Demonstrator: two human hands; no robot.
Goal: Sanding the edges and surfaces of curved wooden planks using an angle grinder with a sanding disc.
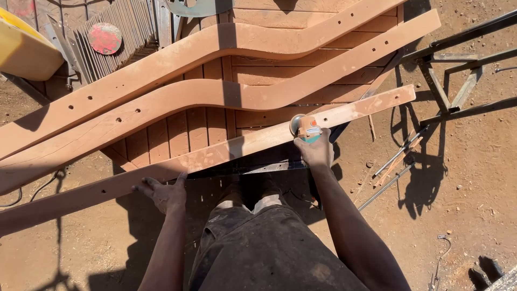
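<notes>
At the upper left of the frame sit a yellow container [24, 51] and a red disc [105, 38] lying on ribbed metal sheeting [126, 32]. Below them, running from the left edge up toward the upper right, lie three long wooden pieces: two curved boards [177, 56] and, nearest the person, one straight plank [215, 153], all resting over a slatted wooden panel [194, 132].

At lower left of centre the left hand [164, 194] rests on the near edge of the plank, fingers spread and pressing down, gripping nothing. Right of centre the right hand [316, 151] is closed around a small grinder [304, 128], its disc touching the plank's top face about two thirds of the way along.

As I judge it, the plank could shift or tip, since only one open hand steadies it and its right end overhangs the panel; the disc could then snatch or gouge the wood. Dust is another likely trouble, with the tool so near the body.

To the right, on bare dirt, stand a dark metal frame [458, 70] and a few loose metal rods [398, 161]

Count: three wooden pieces, one grinder, two hands, one red disc
</notes>
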